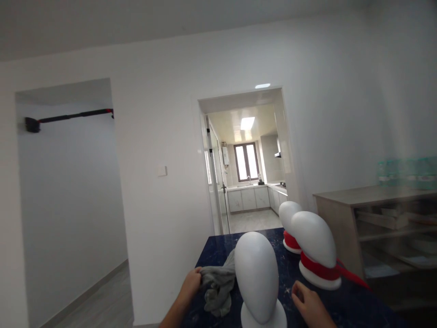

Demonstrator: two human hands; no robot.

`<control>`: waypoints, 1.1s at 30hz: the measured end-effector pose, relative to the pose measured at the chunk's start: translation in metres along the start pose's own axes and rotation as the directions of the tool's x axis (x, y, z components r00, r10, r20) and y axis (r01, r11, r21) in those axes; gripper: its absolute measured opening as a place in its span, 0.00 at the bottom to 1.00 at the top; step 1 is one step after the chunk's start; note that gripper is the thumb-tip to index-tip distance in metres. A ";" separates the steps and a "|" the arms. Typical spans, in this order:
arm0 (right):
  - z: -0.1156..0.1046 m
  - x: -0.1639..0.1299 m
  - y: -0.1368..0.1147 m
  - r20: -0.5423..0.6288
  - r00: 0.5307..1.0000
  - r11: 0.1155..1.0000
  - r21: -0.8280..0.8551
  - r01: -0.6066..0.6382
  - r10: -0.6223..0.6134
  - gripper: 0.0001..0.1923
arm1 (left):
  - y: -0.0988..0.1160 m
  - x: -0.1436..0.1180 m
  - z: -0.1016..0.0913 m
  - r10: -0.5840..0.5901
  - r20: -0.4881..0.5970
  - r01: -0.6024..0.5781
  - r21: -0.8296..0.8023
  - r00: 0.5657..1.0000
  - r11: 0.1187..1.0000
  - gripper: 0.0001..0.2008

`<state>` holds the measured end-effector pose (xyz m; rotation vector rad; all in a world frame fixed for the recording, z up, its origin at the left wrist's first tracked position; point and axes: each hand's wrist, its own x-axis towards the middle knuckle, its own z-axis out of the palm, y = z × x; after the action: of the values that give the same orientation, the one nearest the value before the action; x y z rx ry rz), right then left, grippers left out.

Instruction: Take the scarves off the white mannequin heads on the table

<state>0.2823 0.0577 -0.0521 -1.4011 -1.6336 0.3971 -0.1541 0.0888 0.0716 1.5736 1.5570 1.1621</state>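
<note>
Bunched in my left hand (195, 277) is one end of a grey-green scarf (218, 284). Its folds hang over the dark blue table (218, 248) and reach the left side of the nearest white mannequin head (256, 273), where the rest is hidden behind it. My right hand (307, 300) is to the right of that head, not touching it. Its fingers are loosely curled, with a gap by the thumb, and nothing shows in them.
Two more white mannequin heads, one nearer (314, 234) and one farther back (289, 214), wear red scarves (319, 267) around their necks. A wooden shelf unit (336, 196) with green-tinted bottles (406, 172) stands at the right. Beyond the table, a doorway leads to a kitchen.
</note>
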 end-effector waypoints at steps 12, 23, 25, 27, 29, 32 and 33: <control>-0.024 0.003 -0.008 -0.090 0.996 1.000 -0.002 -0.012 0.011 0.15 | 0.070 -0.044 -0.094 0.088 0.026 -0.043 -0.715 0.996 0.698 0.09; -0.083 -0.049 -0.193 -0.042 0.953 0.954 -0.001 0.301 -0.300 0.22 | 0.094 -0.089 -0.071 0.208 0.214 -0.043 -0.592 0.954 0.805 0.14; -0.061 -0.058 -0.223 0.185 0.910 0.929 0.069 0.364 -0.370 0.19 | 0.098 -0.101 -0.063 0.208 0.271 -0.012 -0.581 0.940 0.814 0.16; -0.033 -0.061 -0.245 0.331 0.846 0.908 0.133 0.398 -0.419 0.10 | 0.099 -0.111 -0.056 0.185 0.308 0.026 -0.572 0.933 0.820 0.18; -0.004 -0.058 -0.261 0.360 0.816 0.892 0.173 0.418 -0.452 0.19 | 0.098 -0.121 -0.049 0.152 0.327 0.064 -0.565 0.933 0.823 0.22; 0.032 -0.051 -0.275 0.316 0.844 0.900 0.195 0.389 -0.433 0.37 | 0.095 -0.132 -0.040 0.118 0.376 0.115 -0.541 0.919 0.833 0.25; 0.041 -0.049 -0.277 0.313 0.860 0.913 0.188 0.361 -0.404 0.32 | 0.095 -0.135 -0.038 0.116 0.401 0.123 -0.522 0.909 0.844 0.26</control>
<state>0.0785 -0.0572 0.1090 -0.9116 -2.0865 0.5190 -0.1358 -0.0590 0.1518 1.3139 0.8472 1.0476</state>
